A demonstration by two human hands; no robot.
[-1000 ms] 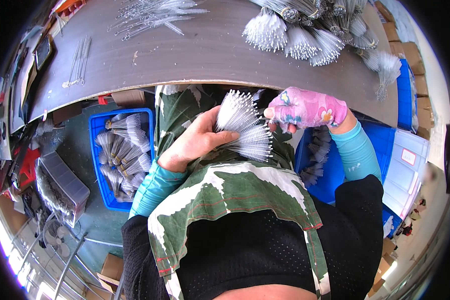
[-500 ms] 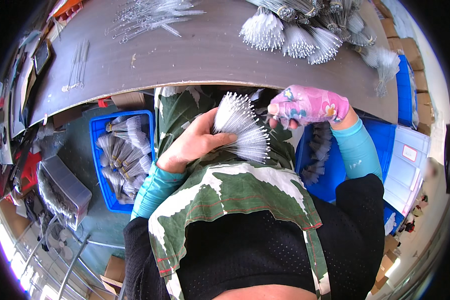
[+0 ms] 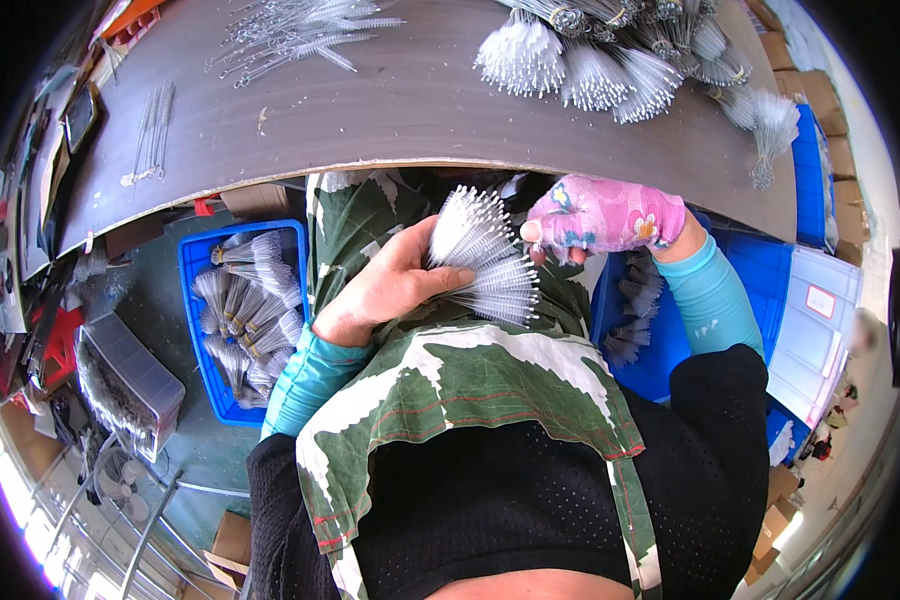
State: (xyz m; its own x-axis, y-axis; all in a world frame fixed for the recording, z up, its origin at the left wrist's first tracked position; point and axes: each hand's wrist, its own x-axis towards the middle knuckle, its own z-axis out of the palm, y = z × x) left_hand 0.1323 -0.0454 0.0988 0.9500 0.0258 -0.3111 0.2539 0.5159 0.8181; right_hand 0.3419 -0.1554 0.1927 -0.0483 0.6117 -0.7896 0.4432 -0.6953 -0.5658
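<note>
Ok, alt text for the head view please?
A bare left hand holds a fanned bundle of thin white-bristled brushes over an apron; the pink-gloved right hand touches its tips. More brush bundles lie on the grey table.

Bright, even daylight — strongest glare at lower-left windows, blown out white. Soft shadows under the worktop (image 3: 410, 110) edge. Centre sharp; heavy fisheye bending and black vignette at rim — edges smeared, slightly blurred.

My left hand (image 3: 390, 290) sits hemmed: grey curved tabletop (image 3: 420, 110) just ahead, open blue plastic crate (image 3: 195, 260) leftward below.
</note>
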